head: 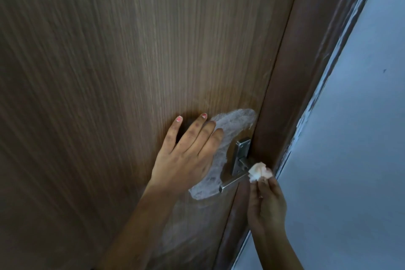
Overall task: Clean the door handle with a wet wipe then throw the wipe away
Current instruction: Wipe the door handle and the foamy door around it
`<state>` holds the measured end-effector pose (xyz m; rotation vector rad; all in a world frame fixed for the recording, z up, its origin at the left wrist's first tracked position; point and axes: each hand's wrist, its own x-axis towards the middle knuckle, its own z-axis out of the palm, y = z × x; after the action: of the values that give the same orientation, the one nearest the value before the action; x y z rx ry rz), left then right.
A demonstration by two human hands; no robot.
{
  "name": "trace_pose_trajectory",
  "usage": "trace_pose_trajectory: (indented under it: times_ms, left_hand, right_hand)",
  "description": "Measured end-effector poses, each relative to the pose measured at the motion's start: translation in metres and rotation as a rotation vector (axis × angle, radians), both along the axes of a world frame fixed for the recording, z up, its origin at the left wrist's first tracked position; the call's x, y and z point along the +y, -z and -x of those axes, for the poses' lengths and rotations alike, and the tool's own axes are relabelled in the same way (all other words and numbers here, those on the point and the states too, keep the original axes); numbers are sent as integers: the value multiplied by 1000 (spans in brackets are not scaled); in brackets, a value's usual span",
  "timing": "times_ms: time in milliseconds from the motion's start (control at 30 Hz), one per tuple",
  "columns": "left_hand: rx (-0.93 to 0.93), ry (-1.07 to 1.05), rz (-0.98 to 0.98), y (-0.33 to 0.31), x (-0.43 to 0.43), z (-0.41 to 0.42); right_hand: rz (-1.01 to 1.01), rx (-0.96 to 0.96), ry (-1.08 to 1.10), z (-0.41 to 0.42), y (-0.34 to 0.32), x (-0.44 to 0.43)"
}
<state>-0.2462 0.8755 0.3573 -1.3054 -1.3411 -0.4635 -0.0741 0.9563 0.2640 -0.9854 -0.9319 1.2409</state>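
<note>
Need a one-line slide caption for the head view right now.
Right hand presses a crumpled wet wipe against the metal lever door handle while the left hand rests flat on the wooden door.

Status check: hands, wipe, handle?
Left hand flat on brown wooden door. Right hand pinching crumpled white wipe against silver metal lever handle. Nothing obstructing.
</note>
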Motion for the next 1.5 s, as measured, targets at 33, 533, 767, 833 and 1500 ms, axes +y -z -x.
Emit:
trace_pose_trajectory:
  times_ms: [33, 533, 767, 833, 1500]
  left_hand:
    - [2, -4, 0, 0, 0, 0]
    - [-6, 4, -2, -2, -1, 0]
    - [-16, -4, 35, -3, -2, 1]
    - [-23, -4, 39, -3, -2, 1]
    - [-125, 116, 126, -9, -12, -5]
  right_hand:
    - [-15, -30, 56, 0, -8, 1]
    - [-566, -1054, -140, -2, -43, 12]
    - [-793, -1211, -100, 13, -51, -35]
    - [-817, -1298, -125, 17, -55, -45]
    - [481, 517, -311, 26, -34, -11]
